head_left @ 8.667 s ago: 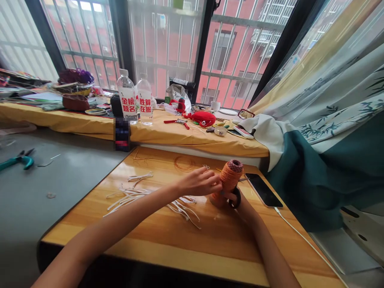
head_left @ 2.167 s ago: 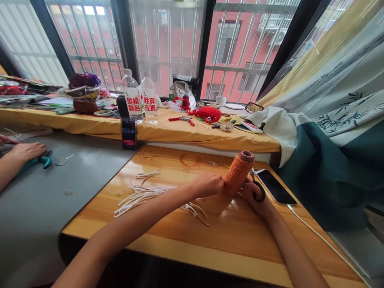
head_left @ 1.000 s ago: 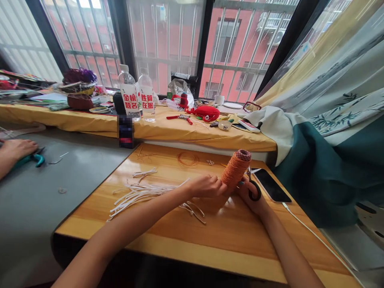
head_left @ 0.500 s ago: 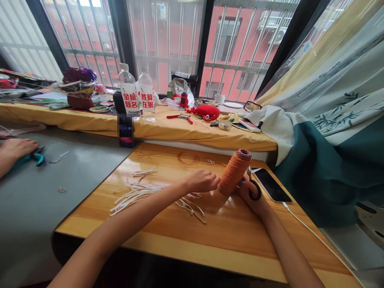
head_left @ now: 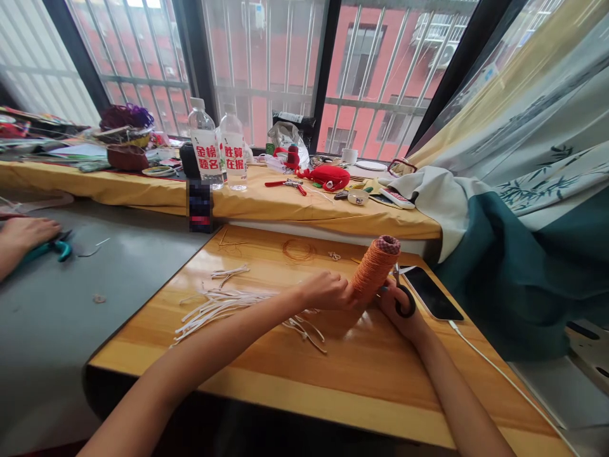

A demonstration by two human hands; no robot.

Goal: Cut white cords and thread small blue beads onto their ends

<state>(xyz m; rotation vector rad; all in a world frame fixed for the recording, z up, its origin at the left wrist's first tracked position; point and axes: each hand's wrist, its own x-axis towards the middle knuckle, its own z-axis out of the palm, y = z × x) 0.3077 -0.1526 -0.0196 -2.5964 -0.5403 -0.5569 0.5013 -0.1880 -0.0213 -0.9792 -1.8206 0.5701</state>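
Observation:
A spool of orange thread [head_left: 373,271] stands tilted on the wooden table, its checked core end up. At its left side my left hand [head_left: 328,290] is closed, knuckles up, against the spool's lower part. What its fingers pinch is hidden. My right hand [head_left: 398,311], to the right of the spool, grips scissors [head_left: 405,301] with black handles, the blades pointing up and away from me. Its fingertips reach behind the spool, and whether they touch it I cannot tell. White cords [head_left: 223,311] lie in a loose bundle under and beside my left forearm.
A phone [head_left: 432,293] with a white cable [head_left: 499,368] lies at the right. Behind are a loose coil of orange thread [head_left: 299,250] and a sill with bottles [head_left: 233,149] and red-handled pliers [head_left: 288,184]. Another person's hand [head_left: 28,238] rests by teal-handled pliers [head_left: 63,249] at left.
My left hand has shifted slightly right, closing the small gap to the spool. The spool has moved very slightly right. My right hand and the scissors stay almost in place.

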